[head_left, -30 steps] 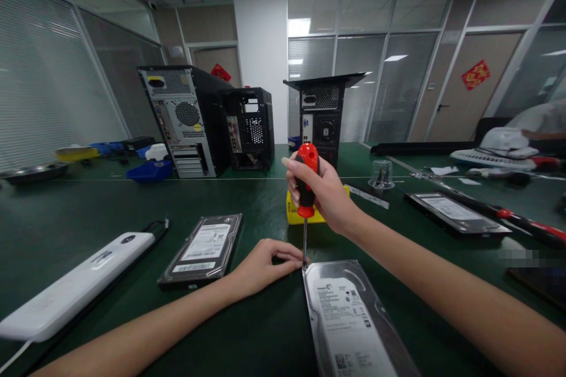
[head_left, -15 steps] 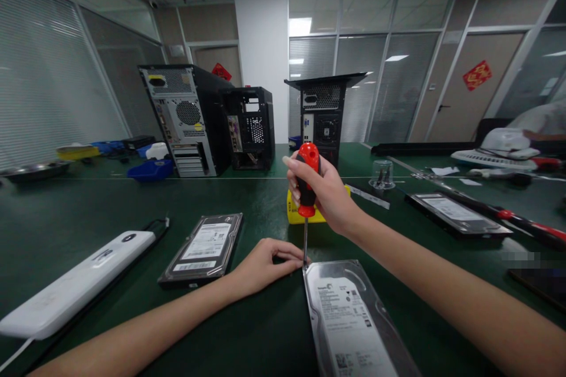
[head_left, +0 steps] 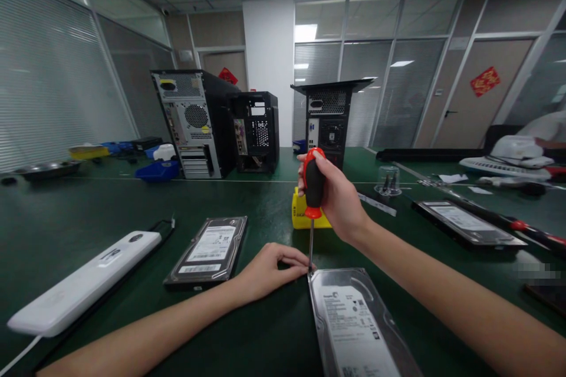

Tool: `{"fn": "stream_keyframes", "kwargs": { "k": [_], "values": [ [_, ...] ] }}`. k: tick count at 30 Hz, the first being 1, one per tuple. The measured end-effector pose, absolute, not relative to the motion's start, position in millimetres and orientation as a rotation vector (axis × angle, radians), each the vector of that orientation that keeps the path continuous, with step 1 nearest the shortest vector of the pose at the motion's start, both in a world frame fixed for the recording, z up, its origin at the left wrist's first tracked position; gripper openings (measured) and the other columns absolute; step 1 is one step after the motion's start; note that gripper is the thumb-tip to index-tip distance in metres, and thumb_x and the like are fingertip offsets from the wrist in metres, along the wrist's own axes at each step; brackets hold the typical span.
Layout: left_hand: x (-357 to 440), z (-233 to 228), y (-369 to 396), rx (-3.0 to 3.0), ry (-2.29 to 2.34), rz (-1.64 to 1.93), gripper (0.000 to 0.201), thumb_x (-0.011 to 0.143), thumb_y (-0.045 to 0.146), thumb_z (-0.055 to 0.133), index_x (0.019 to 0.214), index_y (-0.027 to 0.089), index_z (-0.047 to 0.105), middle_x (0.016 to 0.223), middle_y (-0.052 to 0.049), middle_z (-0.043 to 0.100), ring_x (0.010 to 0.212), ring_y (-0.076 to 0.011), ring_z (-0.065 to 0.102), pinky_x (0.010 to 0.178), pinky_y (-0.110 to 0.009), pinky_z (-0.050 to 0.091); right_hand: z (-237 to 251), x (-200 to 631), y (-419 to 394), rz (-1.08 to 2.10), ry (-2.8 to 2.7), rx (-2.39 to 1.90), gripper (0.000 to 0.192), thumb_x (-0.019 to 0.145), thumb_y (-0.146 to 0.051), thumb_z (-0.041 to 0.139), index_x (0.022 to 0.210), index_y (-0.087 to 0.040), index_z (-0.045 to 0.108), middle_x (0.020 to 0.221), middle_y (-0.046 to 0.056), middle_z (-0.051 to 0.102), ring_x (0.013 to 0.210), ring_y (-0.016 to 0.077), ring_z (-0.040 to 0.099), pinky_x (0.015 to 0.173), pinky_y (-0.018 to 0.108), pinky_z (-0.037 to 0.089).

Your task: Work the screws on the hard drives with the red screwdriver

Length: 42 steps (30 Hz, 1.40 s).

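My right hand (head_left: pixel 338 200) grips the red and black handle of a screwdriver (head_left: pixel 313 188), held upright. Its thin shaft comes down on the far left corner of a silver hard drive (head_left: pixel 354 324) lying label up on the green table (head_left: pixel 88 206) in front of me. My left hand (head_left: pixel 267 271) rests on the table beside that corner, thumb and finger pinched around the shaft's tip. A yellow box (head_left: pixel 305 218) sits just behind the screwdriver.
A second hard drive (head_left: pixel 210 247) and a white power strip (head_left: pixel 84 283) lie to the left; a third drive (head_left: pixel 466 224) lies to the right. Three computer towers (head_left: pixel 194 123) stand at the back. Another person's sleeve (head_left: pixel 546 126) shows at far right.
The camera has tilted slightly, shifting everything a little right and down. My right hand has turned on the screwdriver handle, fingers wrapped more fully. The left hand stays at the tip.
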<state>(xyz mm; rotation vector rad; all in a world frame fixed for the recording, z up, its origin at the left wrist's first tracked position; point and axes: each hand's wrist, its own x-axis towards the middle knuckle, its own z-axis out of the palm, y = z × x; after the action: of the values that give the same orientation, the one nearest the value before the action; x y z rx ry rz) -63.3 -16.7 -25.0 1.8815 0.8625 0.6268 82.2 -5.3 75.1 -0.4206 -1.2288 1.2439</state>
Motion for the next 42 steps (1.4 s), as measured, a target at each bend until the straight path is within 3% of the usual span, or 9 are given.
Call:
{"fn": "stream_keyframes", "kwargs": {
  "k": [3, 8, 14, 19, 25, 29, 33, 42],
  "values": [
    [-63, -25, -17, 1.88, 0.867, 0.634, 0.026, 0.08, 0.029, 0.06, 0.095, 0.01, 0.069, 0.092, -0.009, 0.071, 0.088, -0.0192, 0.066, 0.083, -0.029, 0.05, 77, 80, -9, 1.259, -1.199, -0.398, 0.031, 0.077, -0.048, 0.059, 0.091, -0.021, 0.054, 0.076, -0.003, 0.053, 0.057, 0.0067, 0.049, 0.052, 0.019, 0.042],
    [-64, -25, -17, 1.864, 0.865, 0.639, 0.026, 0.079, 0.03, 0.061, 0.094, 0.01, 0.069, 0.095, -0.009, 0.071, 0.089, -0.0196, 0.066, 0.083, -0.029, 0.05, 79, 77, -17, 1.187, -1.16, -0.409, 0.034, 0.071, -0.036, 0.071, 0.087, -0.023, 0.043, 0.065, -0.007, 0.051, 0.048, 0.0056, 0.043, 0.042, 0.017, 0.034],
    [-63, -23, -17, 1.87, 0.871, 0.626, 0.026, 0.079, 0.03, 0.06, 0.094, 0.011, 0.069, 0.093, -0.008, 0.072, 0.089, -0.0189, 0.066, 0.083, -0.029, 0.05, 76, 79, -16, 1.18, -1.169, -0.368, 0.024, 0.079, -0.043, 0.06, 0.084, -0.021, 0.049, 0.064, -0.004, 0.052, 0.049, 0.0068, 0.046, 0.043, 0.018, 0.038],
    [-63, -22, -18, 1.869, 0.875, 0.622, 0.026, 0.079, 0.028, 0.06, 0.095, 0.01, 0.069, 0.094, -0.009, 0.071, 0.089, -0.0196, 0.066, 0.084, -0.03, 0.05, 74, 80, -12, 1.218, -1.16, -0.285, 0.035, 0.085, -0.053, 0.045, 0.089, -0.02, 0.055, 0.072, -0.002, 0.052, 0.048, 0.0062, 0.048, 0.041, 0.019, 0.038],
    [-63, -22, -18, 1.893, 0.885, 0.624, 0.026, 0.079, 0.029, 0.059, 0.094, 0.011, 0.07, 0.094, -0.007, 0.072, 0.089, -0.0184, 0.066, 0.083, -0.029, 0.05, 75, 77, -14, 1.113, -1.188, -0.367, 0.028, 0.078, -0.044, 0.061, 0.081, -0.023, 0.043, 0.067, -0.006, 0.05, 0.042, 0.0041, 0.042, 0.036, 0.017, 0.032],
    [-63, -23, -18, 1.852, 0.88, 0.64, 0.026, 0.078, 0.029, 0.061, 0.093, 0.011, 0.07, 0.093, -0.008, 0.072, 0.089, -0.0189, 0.067, 0.083, -0.029, 0.05, 76, 77, -16, 1.141, -1.179, -0.311, 0.024, 0.083, -0.046, 0.052, 0.084, -0.022, 0.049, 0.074, -0.003, 0.054, 0.045, 0.0056, 0.046, 0.038, 0.019, 0.037],
    [-63, -22, -18, 1.854, 0.871, 0.65, 0.026, 0.078, 0.028, 0.061, 0.094, 0.009, 0.07, 0.096, -0.01, 0.071, 0.09, -0.0199, 0.067, 0.085, -0.029, 0.05, 76, 78, -15, 1.203, -1.182, -0.267, 0.035, 0.085, -0.052, 0.043, 0.083, -0.019, 0.055, 0.071, -0.001, 0.054, 0.046, 0.0074, 0.047, 0.037, 0.021, 0.035],
    [-63, -22, -18, 1.865, 0.858, 0.643, 0.025, 0.079, 0.026, 0.061, 0.095, 0.009, 0.069, 0.096, -0.01, 0.071, 0.09, -0.02, 0.067, 0.085, -0.03, 0.05, 75, 78, -14, 1.15, -1.219, -0.32, 0.033, 0.082, -0.052, 0.053, 0.076, -0.022, 0.041, 0.055, -0.006, 0.051, 0.037, 0.0056, 0.038, 0.037, 0.02, 0.028]
  ]
}}
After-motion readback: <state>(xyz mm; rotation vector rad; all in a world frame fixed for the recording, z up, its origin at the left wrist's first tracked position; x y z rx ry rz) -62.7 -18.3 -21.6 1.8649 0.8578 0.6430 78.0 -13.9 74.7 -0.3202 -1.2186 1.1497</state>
